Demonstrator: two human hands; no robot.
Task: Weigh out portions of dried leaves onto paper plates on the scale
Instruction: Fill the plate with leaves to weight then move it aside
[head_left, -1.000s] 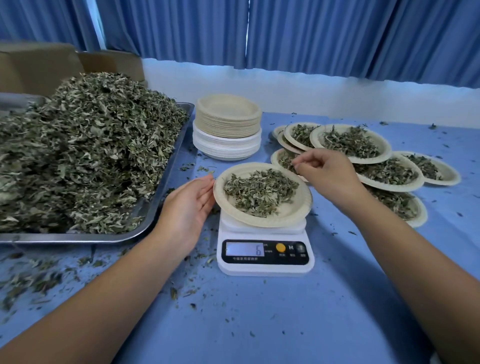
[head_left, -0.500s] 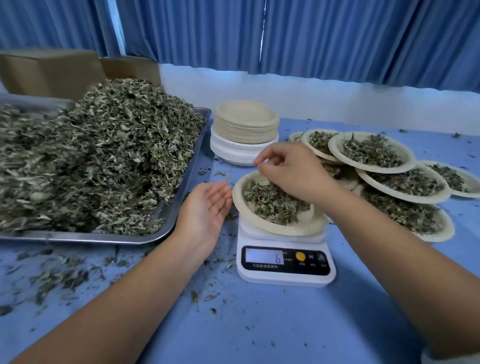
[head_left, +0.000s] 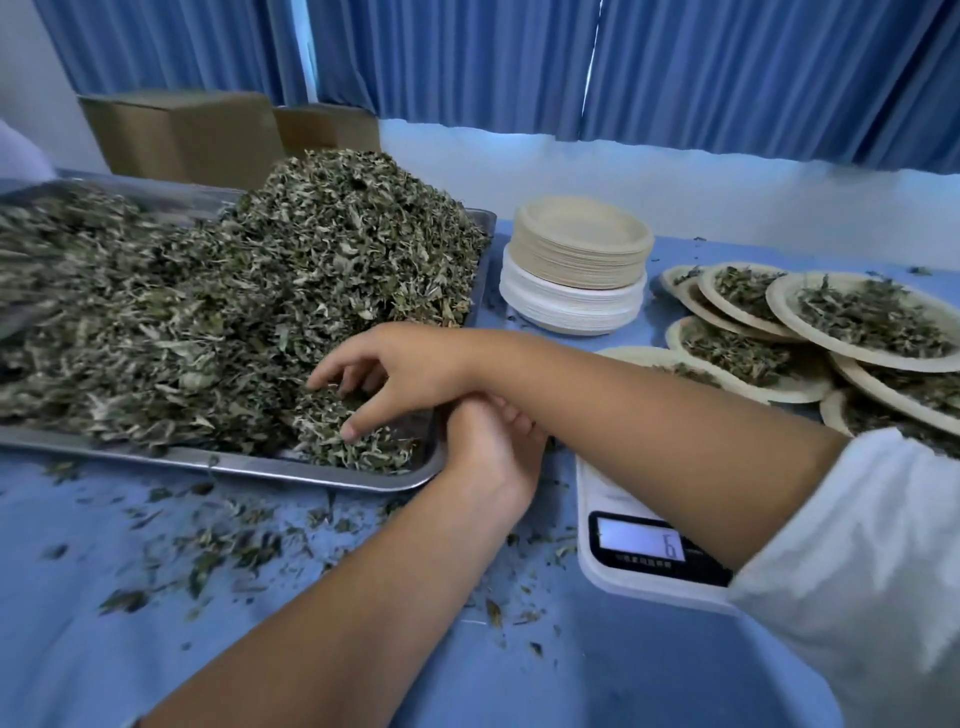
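The big pile of dried leaves (head_left: 234, 322) sits in a metal tray (head_left: 249, 467). The right hand (head_left: 395, 374) reaches in, fingers spread over leaves. The left hand (head_left: 493, 447) rests underneath, loosely curled. The scale (head_left: 639, 561) shows 6.

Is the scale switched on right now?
On. The scale's display is lit and shows a 6, though the right forearm hides its right side.

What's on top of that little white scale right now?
A paper plate holding dried leaves sits above the scale, but the right forearm crossing over hides most of it.
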